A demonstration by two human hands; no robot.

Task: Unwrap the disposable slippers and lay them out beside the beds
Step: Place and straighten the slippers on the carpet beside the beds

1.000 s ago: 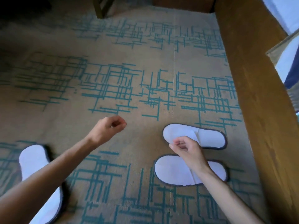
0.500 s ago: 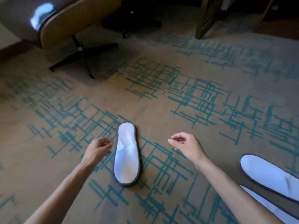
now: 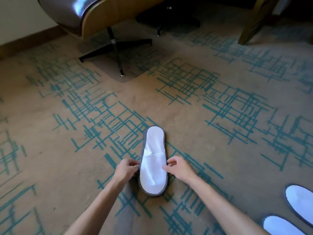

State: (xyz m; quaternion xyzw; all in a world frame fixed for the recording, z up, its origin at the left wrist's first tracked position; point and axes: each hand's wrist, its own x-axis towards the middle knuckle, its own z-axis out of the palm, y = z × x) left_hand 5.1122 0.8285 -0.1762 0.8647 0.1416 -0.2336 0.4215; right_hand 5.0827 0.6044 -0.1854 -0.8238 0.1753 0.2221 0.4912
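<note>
A: Any text or logos?

B: None readable. Slipper (image 3: 153, 162) is plain white, no print that I can make out.

A: Where is it?

B: Frame centre, slightly toward 6 o'clock, flat on the carpet (image 3: 50, 167). Long axis runs 12 to 6. Long rounded oval, white cloth-like top, thin grey edging all round. A crease crosses it about midway; soft folds show in the upper.

A: Hands?

B: Left hand (image 3: 126, 169) at the slipper's 9 o'clock edge, fingers curled in tight, tips at the grey rim. Can't tell if it's pinching or only touching. Right hand (image 3: 179, 168) at the 3 o'clock edge, fingers curled, one fingertip lying on the white fabric, the rest bent near the rim. Firm grip there? Can't tell either. Both forearms bare, coming in from 6 o'clock.

A: Other slippers?

B: Pair (image 3: 294, 212) at 4 o'clock, cut off by the frame edge, same white with dark edging, side by side, well apart from the centre one.

A: Floor?

B: Tan short-pile carpet, teal crosshatch line blocks. Slight blur.

A: Furniture?

B: Chair (image 3: 94, 16) at 11 o'clock: glossy dark cushion, curved wood shell, black pole, black spoked base with metal feet. Wooden leg (image 3: 250, 22) at 1 o'clock, angled. Brown baseboard (image 3: 25, 39) at 10 o'clock under a pale wall.
</note>
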